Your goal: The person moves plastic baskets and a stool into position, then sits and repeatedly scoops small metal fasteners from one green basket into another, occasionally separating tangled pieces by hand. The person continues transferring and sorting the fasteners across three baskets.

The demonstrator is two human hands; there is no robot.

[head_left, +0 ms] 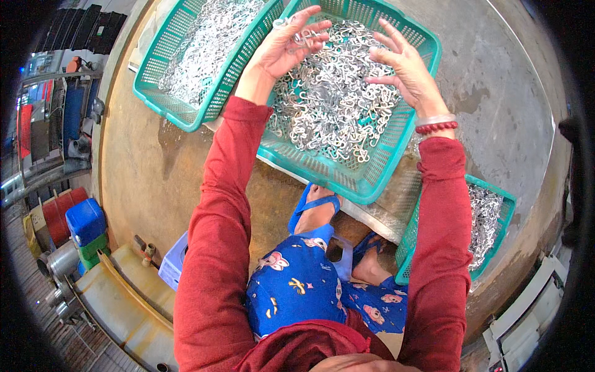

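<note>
A green plastic basket [370,190] in front of me holds a heap of small silvery S-shaped metal hooks [334,102]. Over its left side is my left hand [286,49], half curled, with a few of these hooks between the thumb and fingers. My right hand [408,69] hovers above the right side of the heap. Its fingers are spread and bent, and I see nothing in them. A red bead bracelet and a pale bangle circle that wrist.
Another green basket [144,93] of thinner metal pieces stands to the left. A smaller green basket [507,214] with metal pieces is at the lower right. A purple plastic stool [175,263], a blue container [85,221] and a yellowish tank [127,304] are at the left.
</note>
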